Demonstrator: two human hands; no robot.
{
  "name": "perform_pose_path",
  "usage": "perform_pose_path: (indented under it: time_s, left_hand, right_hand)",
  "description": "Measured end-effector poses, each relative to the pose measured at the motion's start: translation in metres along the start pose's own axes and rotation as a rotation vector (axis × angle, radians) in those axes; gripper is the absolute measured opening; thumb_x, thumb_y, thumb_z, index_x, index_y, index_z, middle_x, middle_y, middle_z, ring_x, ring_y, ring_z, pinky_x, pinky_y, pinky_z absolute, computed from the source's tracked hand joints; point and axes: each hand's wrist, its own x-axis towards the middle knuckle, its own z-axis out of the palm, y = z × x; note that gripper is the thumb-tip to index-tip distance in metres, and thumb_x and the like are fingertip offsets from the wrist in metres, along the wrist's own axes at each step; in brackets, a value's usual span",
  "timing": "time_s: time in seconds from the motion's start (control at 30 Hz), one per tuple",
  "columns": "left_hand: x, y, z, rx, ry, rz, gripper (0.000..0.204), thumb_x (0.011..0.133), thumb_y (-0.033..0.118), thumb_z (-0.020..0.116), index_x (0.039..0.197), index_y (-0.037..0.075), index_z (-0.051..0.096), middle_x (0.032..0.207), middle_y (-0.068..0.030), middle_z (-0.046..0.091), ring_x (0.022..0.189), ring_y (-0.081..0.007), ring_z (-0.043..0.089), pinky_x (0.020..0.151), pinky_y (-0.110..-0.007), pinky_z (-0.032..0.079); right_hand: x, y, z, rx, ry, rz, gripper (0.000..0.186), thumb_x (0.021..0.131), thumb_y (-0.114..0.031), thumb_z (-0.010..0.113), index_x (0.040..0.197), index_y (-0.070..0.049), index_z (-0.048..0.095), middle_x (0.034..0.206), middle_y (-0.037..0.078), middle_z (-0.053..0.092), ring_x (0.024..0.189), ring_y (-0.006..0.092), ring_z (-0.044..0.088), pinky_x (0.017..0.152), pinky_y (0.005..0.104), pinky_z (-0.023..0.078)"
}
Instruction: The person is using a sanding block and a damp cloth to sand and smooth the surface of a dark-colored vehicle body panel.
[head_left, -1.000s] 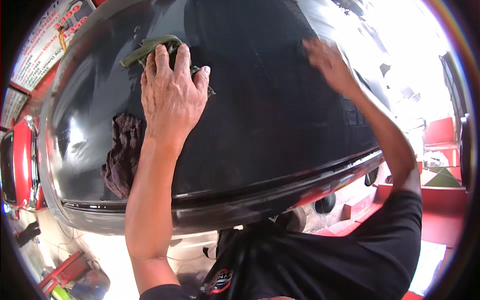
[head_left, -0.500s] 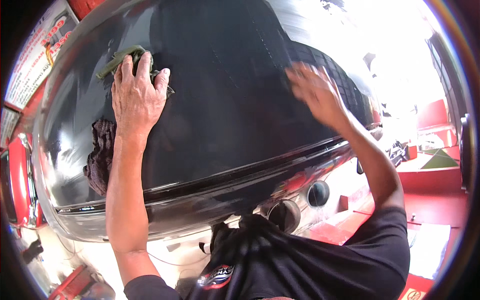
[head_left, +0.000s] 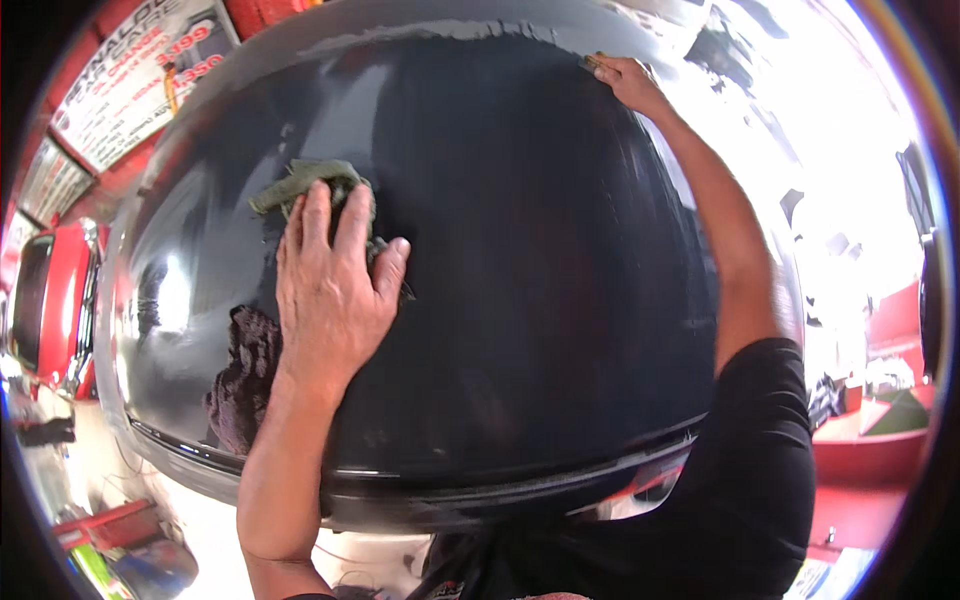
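My left hand [head_left: 340, 270] lies with its fingers apart on a crumpled green cloth [head_left: 305, 183], which rests on a dark, glossy curved car panel [head_left: 510, 260]. A dark brown, ribbed cloth [head_left: 245, 375] lies on the panel beside my left wrist. Out at the far right edge of the panel, my right hand [head_left: 632, 84] is closed round a small yellowish-brown piece [head_left: 597, 62]. Most of that piece is hidden by the fingers, so its kind cannot be told. Along the far edge runs a duller grey band [head_left: 430, 38] with an uneven border.
A red car [head_left: 62, 300] stands at the left, below a printed signboard [head_left: 140, 75]. A red box-like thing [head_left: 108, 523] sits on the pale floor at the lower left. Red surfaces [head_left: 870, 470] and bright glare fill the right side.
My right hand has swept from the panel's right middle out to its far right edge. My left hand stays on the green cloth. The view has shifted, showing more of the far edge.
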Motion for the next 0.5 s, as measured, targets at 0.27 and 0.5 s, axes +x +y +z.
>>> perform_pose_path:
  time_s: [0.27,0.5]
  left_hand:
    - [0.003,-0.006,0.005,0.004,-0.007,0.008,0.058,0.101,0.037,0.065,0.147,0.004,0.055,0.151,-0.0291,0.047,0.138,-0.0473,0.048,0.115,-0.053,0.041]
    - [0.006,-0.001,0.004,0.041,-0.007,-0.041,0.057,0.101,0.038,0.064,0.147,0.005,0.056,0.151,-0.0288,0.047,0.138,-0.0475,0.047,0.115,-0.054,0.04]
  right_hand:
    - [-0.069,-0.045,-0.007,0.178,-0.062,-0.043,0.037,0.103,-0.025,0.063,0.139,-0.017,0.068,0.134,0.017,0.069,0.117,0.0338,0.068,0.106,0.0423,0.049]
    - [-0.221,-0.118,-0.096,0.122,-0.371,-0.145,0.043,0.111,-0.029,0.052,0.152,-0.018,0.056,0.154,0.014,0.052,0.131,0.0276,0.061,0.129,0.0525,0.004]
